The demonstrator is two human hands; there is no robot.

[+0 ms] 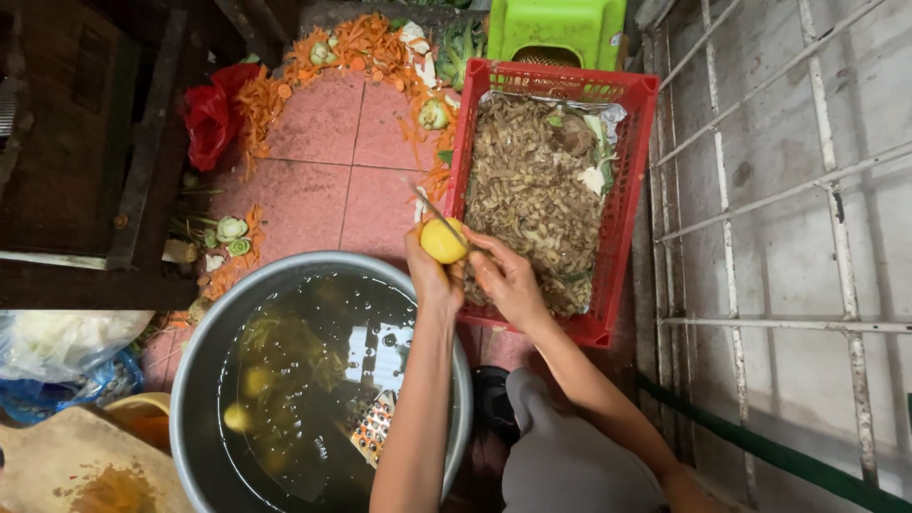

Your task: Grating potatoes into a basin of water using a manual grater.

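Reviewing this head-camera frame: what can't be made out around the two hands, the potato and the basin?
- Head view: the peeler shows only as a thin blurred strip; its handle is hidden in the right hand.
- The potato underside is covered by the left hand.
- The basin contents are murky underwater, and its bottom edge is cut off.

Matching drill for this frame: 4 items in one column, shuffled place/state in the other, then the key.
1. potato
2. red crate
3. metal pot
4. green stool

A. filled with water
B. held in left hand, right hand beside it
C. top edge, behind the crate
D. full of brown peelings

Pairs: 1-B, 2-D, 3-A, 4-C
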